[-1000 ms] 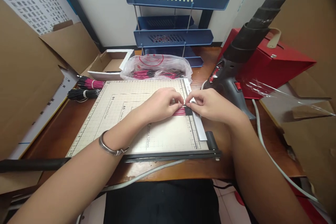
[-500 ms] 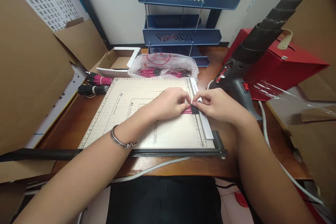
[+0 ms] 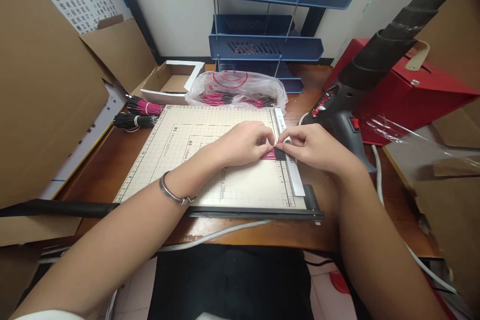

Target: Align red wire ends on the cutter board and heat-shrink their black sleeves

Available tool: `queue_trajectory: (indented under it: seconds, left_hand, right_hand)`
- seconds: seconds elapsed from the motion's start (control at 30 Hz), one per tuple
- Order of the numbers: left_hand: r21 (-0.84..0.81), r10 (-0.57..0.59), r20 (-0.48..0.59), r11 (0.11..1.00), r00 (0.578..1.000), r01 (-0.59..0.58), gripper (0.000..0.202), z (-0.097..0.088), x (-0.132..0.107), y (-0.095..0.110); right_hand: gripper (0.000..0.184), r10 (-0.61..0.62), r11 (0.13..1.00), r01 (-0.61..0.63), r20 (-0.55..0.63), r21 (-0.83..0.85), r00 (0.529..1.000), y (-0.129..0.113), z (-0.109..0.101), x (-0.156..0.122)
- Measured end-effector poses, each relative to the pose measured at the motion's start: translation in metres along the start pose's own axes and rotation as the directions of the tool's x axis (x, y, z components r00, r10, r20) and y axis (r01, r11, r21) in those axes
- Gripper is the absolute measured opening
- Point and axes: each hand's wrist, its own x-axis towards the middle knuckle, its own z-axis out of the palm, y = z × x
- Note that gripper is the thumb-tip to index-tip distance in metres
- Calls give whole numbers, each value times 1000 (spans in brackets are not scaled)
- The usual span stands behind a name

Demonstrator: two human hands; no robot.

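Observation:
My left hand [image 3: 243, 142] and my right hand [image 3: 313, 146] meet over the right part of a cream paper cutter board [image 3: 210, 170]. Both pinch a small bundle of pink and black wires [image 3: 273, 154] that lies flat on the board against the white ruler strip [image 3: 291, 167] at its right edge. My left fingers curl over the pink part. The fingertips of my right hand press the black ends by the strip. A metal bracelet [image 3: 175, 196] circles my left wrist.
A clear plastic bag of pink and black wires [image 3: 236, 91] lies behind the board, tied bundles [image 3: 140, 112] at its left. A black heat gun [image 3: 369, 75] and red box [image 3: 408, 95] stand right. Blue paper trays [image 3: 270, 15] rise at the back; cardboard flanks both sides.
Both hands stay pinched on the wire bundle at the ruler strip. The view has shifted a little, so everything sits slightly further right and higher in the picture.

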Motion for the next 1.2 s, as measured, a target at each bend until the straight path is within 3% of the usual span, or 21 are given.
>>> queue_trajectory:
  seconds: [0.93,1.2]
  left_hand:
    - [3,26,5,1000,1000,-26,12,1,-2,0]
    - [19,16,21,1000,1000,-16,25,-2,-4,3]
  right_hand:
    - [18,-22,1000,22,-35,0,999,1,2,-1]
    - [17,-87,992,94,-87,78,992,-1,0,-4]
